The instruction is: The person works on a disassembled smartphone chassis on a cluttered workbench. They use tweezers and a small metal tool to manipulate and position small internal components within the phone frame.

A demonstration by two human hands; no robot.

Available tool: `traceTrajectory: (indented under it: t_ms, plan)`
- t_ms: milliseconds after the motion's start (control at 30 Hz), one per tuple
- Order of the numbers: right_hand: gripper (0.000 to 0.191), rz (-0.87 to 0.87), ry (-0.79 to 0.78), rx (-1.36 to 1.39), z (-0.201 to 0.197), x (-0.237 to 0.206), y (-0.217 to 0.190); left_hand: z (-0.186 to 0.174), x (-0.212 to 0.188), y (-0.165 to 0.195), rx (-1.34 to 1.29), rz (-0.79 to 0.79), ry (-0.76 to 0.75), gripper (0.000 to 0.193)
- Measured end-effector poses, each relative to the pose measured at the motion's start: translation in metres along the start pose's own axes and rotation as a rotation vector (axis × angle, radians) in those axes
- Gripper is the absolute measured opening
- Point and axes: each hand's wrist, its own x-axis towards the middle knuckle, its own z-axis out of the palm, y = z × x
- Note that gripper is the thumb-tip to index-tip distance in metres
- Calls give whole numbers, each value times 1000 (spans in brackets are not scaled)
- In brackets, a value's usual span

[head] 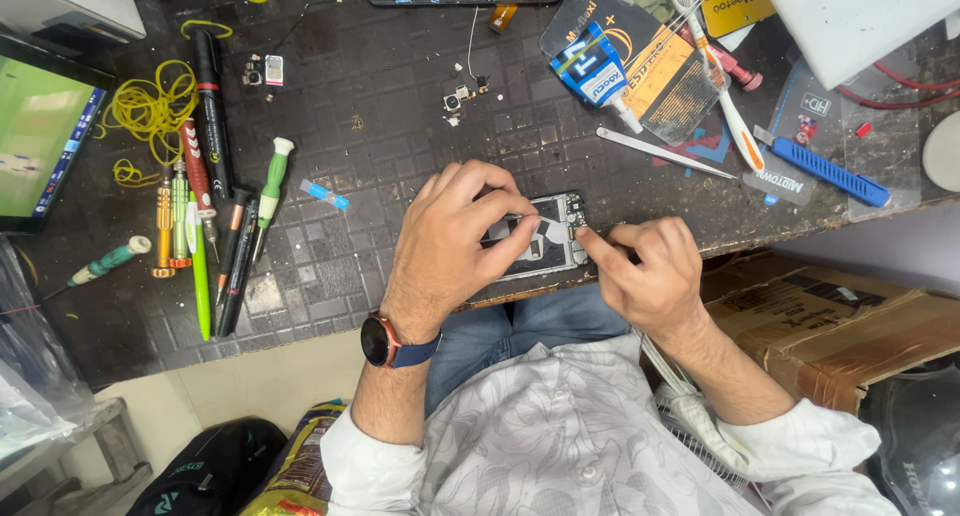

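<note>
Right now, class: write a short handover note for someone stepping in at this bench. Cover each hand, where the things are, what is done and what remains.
Left hand: lies over the opened phone at the bench's near edge, fingers pressing on its top.
Right hand: at the phone's right edge, fingertip on its side; whether it holds a small part cannot be seen.
Screwdrivers lie in a row to the left, tweezers and a blue knife to the right.
Done: the phone is open, its insides showing.
Left: small loose parts lie further back on the bench; the phone is not closed.

Dark gridded workbench (330, 66), pale floor (250, 376), cardboard box (830, 326) w/ even light.
</note>
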Motion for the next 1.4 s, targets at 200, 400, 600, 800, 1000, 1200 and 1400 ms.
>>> traceTrajectory:
  t_ms: [200, 400, 600, 800, 1000, 1200, 1400]
  plan:
    - [32, -35, -62, -30, -10, 10, -7, -1, 1, 0, 2, 7, 6, 10]
    - [36, -15, -46, 70, -7, 9, 2, 0, 2, 2, -12, -4, 2, 9]
    - [37, 150, 1, 139, -1, 1, 3, -1, 2, 2, -8, 9, 12, 9]
    - [41, 92, 38, 97, 2, 1, 3, -1, 3, 3, 0, 3, 4, 9]
    - [42, 93, 44, 83, 3, 0, 2, 0, 2, 1, 5, 16, 15, 9]
    - [43, 84, 41, 68, 4, -2, 2, 0, 2, 1, 6, 10, 16, 9]
    - [43, 86, 46, 51, 6, -3, 3, 2, 2, 0, 11, 11, 18, 10]
